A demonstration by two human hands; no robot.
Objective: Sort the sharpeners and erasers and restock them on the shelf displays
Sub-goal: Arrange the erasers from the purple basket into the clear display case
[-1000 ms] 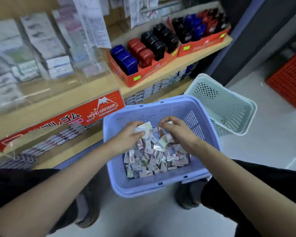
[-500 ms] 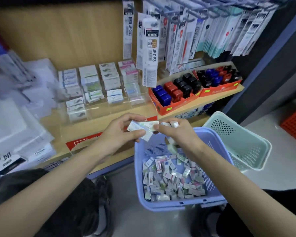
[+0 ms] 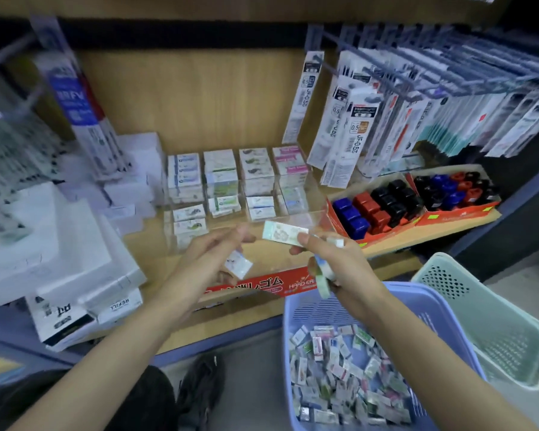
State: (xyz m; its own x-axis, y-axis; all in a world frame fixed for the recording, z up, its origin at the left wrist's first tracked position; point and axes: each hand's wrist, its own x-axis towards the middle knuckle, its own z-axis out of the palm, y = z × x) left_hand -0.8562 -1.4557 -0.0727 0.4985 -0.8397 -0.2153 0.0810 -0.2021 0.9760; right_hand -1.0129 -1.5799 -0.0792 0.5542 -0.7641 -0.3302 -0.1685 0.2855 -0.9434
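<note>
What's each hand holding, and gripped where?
Left hand holds a small eraser, grip point blurred. Right hand pinches a longer eraser by its right end, with more erasers bunched in the same hand.

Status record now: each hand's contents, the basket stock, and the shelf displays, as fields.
left hand: pinches one small wrapped eraser
right hand: holds an eraser pack at its fingertips, more packs under its curled fingers
purple basket: loose erasers piled inside
clear display: stacked erasers in compartments
sharpeners: in red trays, right of the display
</note>
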